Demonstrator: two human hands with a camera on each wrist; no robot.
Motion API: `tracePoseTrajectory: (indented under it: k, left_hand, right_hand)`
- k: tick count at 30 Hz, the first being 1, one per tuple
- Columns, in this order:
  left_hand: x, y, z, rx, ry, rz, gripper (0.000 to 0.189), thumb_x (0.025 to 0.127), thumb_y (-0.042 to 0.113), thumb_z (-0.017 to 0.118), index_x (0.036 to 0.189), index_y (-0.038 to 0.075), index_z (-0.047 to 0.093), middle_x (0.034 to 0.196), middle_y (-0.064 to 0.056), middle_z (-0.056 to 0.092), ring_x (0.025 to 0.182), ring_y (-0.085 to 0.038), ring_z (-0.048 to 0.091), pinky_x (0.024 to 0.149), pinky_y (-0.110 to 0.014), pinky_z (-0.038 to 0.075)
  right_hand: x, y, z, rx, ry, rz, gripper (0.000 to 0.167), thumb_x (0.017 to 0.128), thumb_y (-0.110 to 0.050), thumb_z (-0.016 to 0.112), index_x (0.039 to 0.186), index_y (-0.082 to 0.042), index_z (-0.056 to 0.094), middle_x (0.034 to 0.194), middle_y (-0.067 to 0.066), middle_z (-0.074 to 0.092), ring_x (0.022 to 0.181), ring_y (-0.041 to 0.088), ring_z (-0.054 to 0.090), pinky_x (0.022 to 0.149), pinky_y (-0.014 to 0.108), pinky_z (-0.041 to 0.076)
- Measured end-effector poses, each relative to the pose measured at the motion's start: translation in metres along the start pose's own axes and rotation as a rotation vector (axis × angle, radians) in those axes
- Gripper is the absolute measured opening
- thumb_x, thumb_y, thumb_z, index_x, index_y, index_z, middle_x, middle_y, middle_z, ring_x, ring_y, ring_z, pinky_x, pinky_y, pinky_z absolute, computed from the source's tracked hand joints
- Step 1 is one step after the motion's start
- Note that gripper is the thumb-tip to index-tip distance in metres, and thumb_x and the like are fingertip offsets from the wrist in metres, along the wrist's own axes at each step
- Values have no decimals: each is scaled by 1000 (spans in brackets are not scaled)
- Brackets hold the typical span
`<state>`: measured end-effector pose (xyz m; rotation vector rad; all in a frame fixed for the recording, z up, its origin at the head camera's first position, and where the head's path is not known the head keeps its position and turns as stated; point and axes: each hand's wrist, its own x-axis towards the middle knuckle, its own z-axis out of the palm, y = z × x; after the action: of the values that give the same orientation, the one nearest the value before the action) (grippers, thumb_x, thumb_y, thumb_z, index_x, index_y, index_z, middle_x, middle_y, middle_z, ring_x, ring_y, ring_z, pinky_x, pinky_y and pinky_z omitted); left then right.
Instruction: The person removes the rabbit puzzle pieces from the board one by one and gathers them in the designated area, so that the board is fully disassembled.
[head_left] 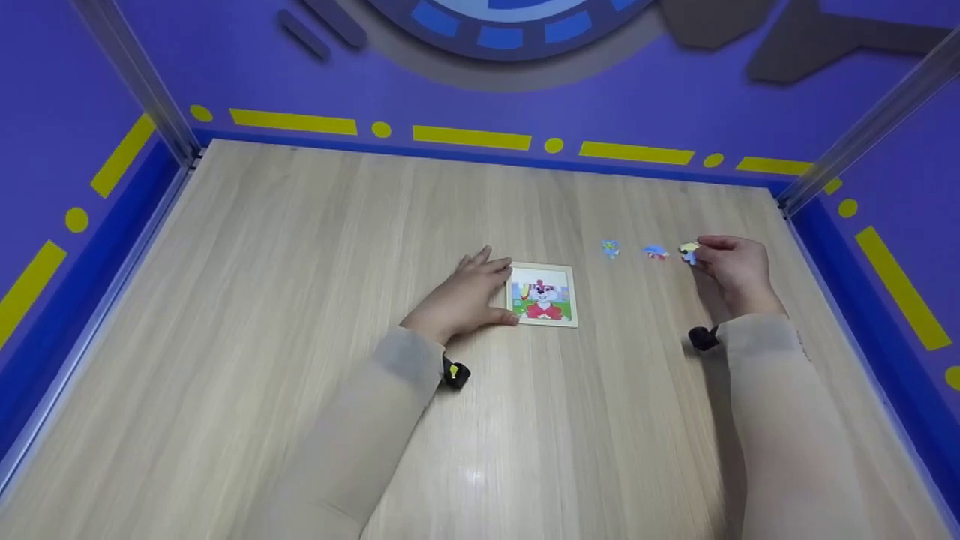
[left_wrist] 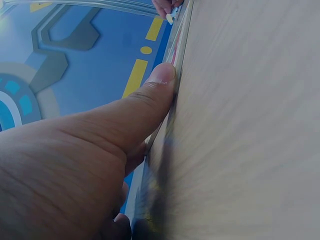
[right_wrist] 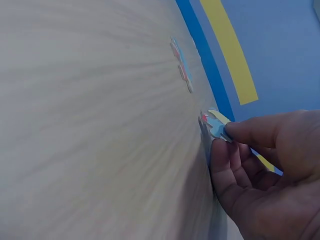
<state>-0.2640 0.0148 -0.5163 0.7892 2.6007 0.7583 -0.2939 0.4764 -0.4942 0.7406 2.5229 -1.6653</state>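
A small square puzzle board point(head_left: 546, 322) with a pale border lies on the table, showing a cartoon animal in red. My left hand point(head_left: 469, 295) rests at its left side, thumb on the lower left corner and fingertips at the upper left corner. In the left wrist view the thumb point(left_wrist: 145, 97) presses on the board's edge. Off to the right, my right hand point(head_left: 735, 271) pinches a blue and yellow puzzle piece point(right_wrist: 216, 127) between thumb and fingertips, close over the table.
Two loose puzzle pieces lie between the board and my right hand: a blue one point(head_left: 610, 248) and a blue and red one point(head_left: 655, 252). Purple walls point(head_left: 480, 105) with yellow markings stand behind the wooden table point(head_left: 315, 225) and on both sides.
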Motion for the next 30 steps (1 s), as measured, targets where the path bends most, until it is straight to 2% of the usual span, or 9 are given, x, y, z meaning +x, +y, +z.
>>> tracePoseTrajectory:
  k: [4,11,16,21,30]
  left_hand:
    - [1,0,0,1,1,1,98,99,54,84,174,7,41,190,-3,28,181,-32,5,149,-51,2]
    - [2,-1,2,15,6,8,98,99,54,84,174,7,42,189,-3,31,181,-33,6,149,-52,5]
    - [1,-1,1,6,8,2,98,99,54,84,174,7,43,189,-2,30,181,-32,6,149,-50,4]
    - [1,1,0,2,9,3,97,99,53,84,174,7,43,189,-3,30,181,-32,6,149,-50,3]
    - [0,0,1,3,17,-4,95,99,52,85,173,7,45,189,-2,31,181,-31,7,149,-48,3]
  right_hand:
    - [-2,0,-4,-91,20,-11,49,116,-17,62,162,-3,59,141,1,64,113,5,69,95,14,63]
    - [-6,1,-7,-163,36,-84,47,114,-17,61,159,-2,62,131,2,67,111,11,65,89,17,61]
    - [-12,-1,-1,-205,40,-144,46,114,-23,63,155,-2,65,130,0,68,109,9,63,86,14,59]
    - [-24,-8,17,-237,42,-220,44,114,-29,65,150,-3,69,128,1,68,107,9,61,82,11,56]
    - [-59,-26,69,-130,-117,-288,44,113,-25,68,150,-2,67,129,6,66,110,16,64,86,19,60]
